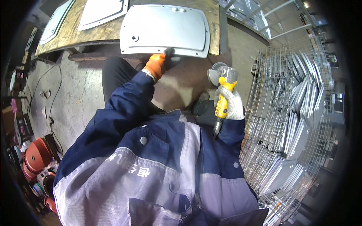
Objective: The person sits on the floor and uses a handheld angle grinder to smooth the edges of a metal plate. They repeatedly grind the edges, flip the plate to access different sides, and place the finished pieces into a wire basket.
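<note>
A white rounded-corner panel (166,30) lies at the front of the wooden table, its raised middle ringed by a flat rim with small holes. At its near edge, my left hand (157,64), in an orange glove with dark fingertips, is closed on the rim; part of the fingers is hidden under it. Off to the right of the panel, my right hand (234,103) in a white glove wraps round a yellow angle grinder (221,104). The grinder's grey disc (214,76) points away from me and is apart from the panel. A dark hose fitting hangs from its rear end.
More white panels (102,13) lie on the wooden table (71,28) to the left. A wire mesh cage (260,113) full of upright flat plates (298,124) stands close on my right. Reddish bowl-shaped parts (37,154) and a floor cable (56,94) are at left.
</note>
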Action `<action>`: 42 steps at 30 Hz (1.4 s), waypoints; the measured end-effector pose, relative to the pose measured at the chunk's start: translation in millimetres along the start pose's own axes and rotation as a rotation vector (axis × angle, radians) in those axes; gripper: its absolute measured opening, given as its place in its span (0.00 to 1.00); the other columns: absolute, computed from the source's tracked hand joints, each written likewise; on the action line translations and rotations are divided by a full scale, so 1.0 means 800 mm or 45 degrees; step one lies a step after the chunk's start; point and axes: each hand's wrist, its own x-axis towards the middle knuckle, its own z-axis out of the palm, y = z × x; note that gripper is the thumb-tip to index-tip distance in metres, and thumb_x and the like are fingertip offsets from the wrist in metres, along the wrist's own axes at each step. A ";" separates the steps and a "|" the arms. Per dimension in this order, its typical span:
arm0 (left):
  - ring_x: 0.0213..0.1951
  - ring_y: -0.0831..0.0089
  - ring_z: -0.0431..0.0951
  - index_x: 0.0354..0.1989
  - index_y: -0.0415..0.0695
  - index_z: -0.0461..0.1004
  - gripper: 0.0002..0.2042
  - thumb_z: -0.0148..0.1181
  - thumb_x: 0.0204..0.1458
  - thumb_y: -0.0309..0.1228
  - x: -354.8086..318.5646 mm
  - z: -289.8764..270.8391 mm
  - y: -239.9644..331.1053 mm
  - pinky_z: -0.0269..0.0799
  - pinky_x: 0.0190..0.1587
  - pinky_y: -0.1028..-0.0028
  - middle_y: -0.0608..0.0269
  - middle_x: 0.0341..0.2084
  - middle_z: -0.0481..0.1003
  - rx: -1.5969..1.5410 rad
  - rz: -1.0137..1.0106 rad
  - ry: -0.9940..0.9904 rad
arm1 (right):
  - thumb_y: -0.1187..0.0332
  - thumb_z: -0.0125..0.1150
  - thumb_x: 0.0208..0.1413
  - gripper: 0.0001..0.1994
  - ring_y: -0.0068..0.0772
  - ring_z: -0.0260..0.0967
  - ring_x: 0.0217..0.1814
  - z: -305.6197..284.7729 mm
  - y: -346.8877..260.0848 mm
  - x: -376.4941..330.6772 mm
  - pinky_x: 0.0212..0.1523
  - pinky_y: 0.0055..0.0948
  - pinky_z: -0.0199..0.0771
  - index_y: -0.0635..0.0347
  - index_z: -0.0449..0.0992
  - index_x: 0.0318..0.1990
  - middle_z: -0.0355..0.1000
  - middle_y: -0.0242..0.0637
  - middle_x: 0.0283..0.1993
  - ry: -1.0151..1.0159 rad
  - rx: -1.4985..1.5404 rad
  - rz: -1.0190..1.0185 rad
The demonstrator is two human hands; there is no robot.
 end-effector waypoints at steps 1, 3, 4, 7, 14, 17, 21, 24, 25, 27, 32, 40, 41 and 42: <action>0.41 0.64 0.78 0.52 0.36 0.67 0.19 0.49 0.62 0.40 -0.009 -0.004 0.007 0.74 0.46 0.71 0.52 0.45 0.74 0.168 -0.035 0.014 | 0.70 0.64 0.49 0.12 0.29 0.69 0.20 0.008 0.001 -0.005 0.21 0.27 0.73 0.60 0.69 0.39 0.70 0.35 0.25 -0.032 -0.063 0.064; 0.46 0.62 0.76 0.53 0.38 0.67 0.20 0.48 0.62 0.43 -0.028 -0.008 0.021 0.71 0.50 0.69 0.52 0.47 0.73 -0.005 -0.218 0.000 | 0.68 0.65 0.50 0.14 0.27 0.69 0.21 0.035 0.006 -0.006 0.22 0.27 0.73 0.61 0.68 0.42 0.70 0.35 0.27 -0.125 -0.017 0.093; 0.49 0.62 0.73 0.56 0.41 0.65 0.21 0.44 0.63 0.44 -0.041 -0.008 0.028 0.67 0.54 0.67 0.54 0.50 0.72 -0.410 -0.318 -0.156 | 0.67 0.65 0.51 0.16 0.26 0.69 0.22 0.051 0.008 -0.005 0.22 0.26 0.73 0.62 0.68 0.43 0.71 0.34 0.28 -0.168 -0.001 0.107; 0.40 0.64 0.73 0.53 0.46 0.67 0.28 0.50 0.56 0.57 -0.088 0.011 0.045 0.68 0.46 0.64 0.62 0.42 0.72 -0.373 -0.206 -0.413 | 0.68 0.64 0.51 0.14 0.25 0.69 0.22 0.110 0.013 0.021 0.22 0.25 0.72 0.62 0.70 0.42 0.71 0.33 0.27 -0.368 -0.248 0.112; 0.46 0.75 0.72 0.55 0.45 0.67 0.24 0.50 0.59 0.51 -0.239 0.013 0.073 0.68 0.50 0.73 0.63 0.46 0.72 -0.427 -0.069 -0.065 | 0.67 0.61 0.52 0.12 0.20 0.68 0.29 0.254 0.078 0.095 0.31 0.21 0.69 0.62 0.75 0.43 0.71 0.31 0.30 -0.766 -0.749 -0.235; 0.42 0.77 0.71 0.52 0.44 0.68 0.14 0.47 0.62 0.36 -0.236 -0.002 0.087 0.68 0.45 0.77 0.67 0.40 0.72 0.096 0.255 0.201 | 0.68 0.56 0.56 0.09 0.24 0.73 0.34 0.312 0.121 0.127 0.33 0.25 0.72 0.63 0.76 0.41 0.76 0.35 0.33 -0.834 -0.854 -0.726; 0.38 0.79 0.72 0.49 0.42 0.67 0.10 0.47 0.60 0.26 -0.244 0.001 0.104 0.70 0.41 0.78 0.66 0.37 0.73 1.316 0.839 0.387 | 0.68 0.54 0.56 0.09 0.34 0.75 0.34 0.332 0.141 0.134 0.36 0.31 0.74 0.64 0.77 0.36 0.76 0.44 0.32 -0.651 -1.136 -0.619; 0.40 0.75 0.73 0.50 0.42 0.67 0.12 0.52 0.59 0.28 -0.252 0.016 0.108 0.71 0.43 0.75 0.63 0.38 0.73 1.091 0.603 0.327 | 0.67 0.54 0.56 0.10 0.36 0.75 0.35 0.324 0.133 0.124 0.37 0.31 0.74 0.64 0.77 0.38 0.77 0.44 0.34 -0.541 -1.191 -0.589; 0.40 0.74 0.74 0.51 0.42 0.67 0.14 0.54 0.58 0.30 -0.252 0.020 0.106 0.72 0.43 0.74 0.62 0.39 0.74 1.007 0.546 0.306 | 0.67 0.54 0.56 0.10 0.37 0.75 0.36 0.320 0.129 0.119 0.38 0.32 0.73 0.63 0.77 0.38 0.77 0.44 0.35 -0.548 -1.141 -0.577; 0.43 0.69 0.75 0.54 0.40 0.65 0.18 0.58 0.56 0.30 -0.243 0.026 0.099 0.72 0.46 0.71 0.57 0.42 0.74 0.767 0.393 0.268 | 0.66 0.55 0.56 0.10 0.38 0.75 0.37 0.305 0.116 0.113 0.39 0.32 0.73 0.63 0.77 0.38 0.77 0.44 0.35 -0.530 -1.083 -0.460; 0.38 0.71 0.74 0.52 0.47 0.67 0.21 0.55 0.57 0.47 -0.213 0.046 0.066 0.69 0.42 0.72 0.65 0.39 0.72 -0.383 -0.429 0.336 | 0.54 0.57 0.52 0.19 0.55 0.72 0.47 0.246 0.084 0.077 0.46 0.44 0.72 0.63 0.75 0.40 0.75 0.54 0.40 -0.360 -1.153 -0.438; 0.34 0.73 0.76 0.51 0.46 0.69 0.20 0.61 0.54 0.42 -0.212 0.109 0.057 0.73 0.34 0.74 0.63 0.35 0.75 -0.218 -0.364 0.167 | 0.58 0.65 0.47 0.20 0.58 0.72 0.45 0.171 0.100 0.074 0.43 0.45 0.72 0.64 0.73 0.42 0.74 0.56 0.39 -0.170 -1.118 -0.376; 0.37 0.72 0.76 0.52 0.44 0.69 0.21 0.62 0.54 0.41 -0.209 0.112 0.054 0.73 0.38 0.73 0.61 0.37 0.75 -0.263 -0.333 0.101 | 0.60 0.64 0.47 0.19 0.58 0.72 0.45 0.160 0.106 0.079 0.44 0.45 0.72 0.64 0.73 0.42 0.74 0.56 0.39 -0.151 -1.106 -0.384; 0.37 0.71 0.76 0.52 0.43 0.69 0.21 0.62 0.54 0.40 -0.206 0.114 0.049 0.73 0.39 0.73 0.61 0.37 0.75 -0.228 -0.396 0.150 | 0.61 0.64 0.47 0.18 0.58 0.72 0.45 0.150 0.112 0.083 0.43 0.46 0.72 0.64 0.72 0.42 0.74 0.56 0.39 -0.148 -1.077 -0.357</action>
